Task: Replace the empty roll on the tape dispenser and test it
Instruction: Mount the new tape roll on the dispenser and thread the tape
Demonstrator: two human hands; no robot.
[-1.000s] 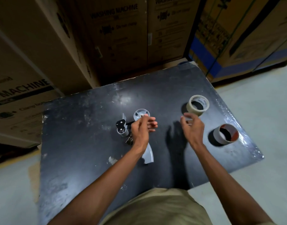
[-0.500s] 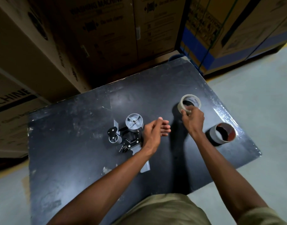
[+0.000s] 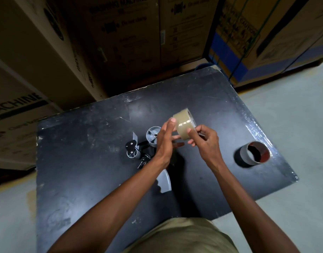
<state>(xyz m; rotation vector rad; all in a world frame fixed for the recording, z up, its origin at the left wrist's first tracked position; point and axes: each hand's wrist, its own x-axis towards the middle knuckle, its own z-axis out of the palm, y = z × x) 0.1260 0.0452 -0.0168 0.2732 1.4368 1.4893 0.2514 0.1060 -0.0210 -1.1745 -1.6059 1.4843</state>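
**Over the dispenser, fresh roll in hand: where this can go sideways**

Just above and to the right of the tape dispenser (image 3: 148, 152), the new tape roll (image 3: 184, 125) is up off the table (image 3: 84, 170), tipped on its side. The right hand (image 3: 204, 143) has it pinched, thumb on the shiny outer band and fingers curled around the far side. The left hand (image 3: 166, 141) is flat and open with fingers straight, its palm pressed against the roll's near face, more steadying than gripping.

The dispenser lies flat under the left hand with its bare hub wheel (image 3: 153, 136) facing up and its grey handle (image 3: 164, 181) pointing back toward the person. The empty core (image 3: 253, 156) stands well off to the dispenser's right, so I'd say the old roll is already out.

Stuff I'd worry about:
- Nobody's holding the dispenser. Push the roll onto the hub and the whole thing could skate across that slick table.
- Can't see which way the tape unwinds. Load it backwards and the sticky side faces the wrong way at the roller, so the test fails.
- Can't spot the free end either. If it's stuck flat, picking at it could split the tape.
- A glossy roll in a light pinch could slip and roll away.
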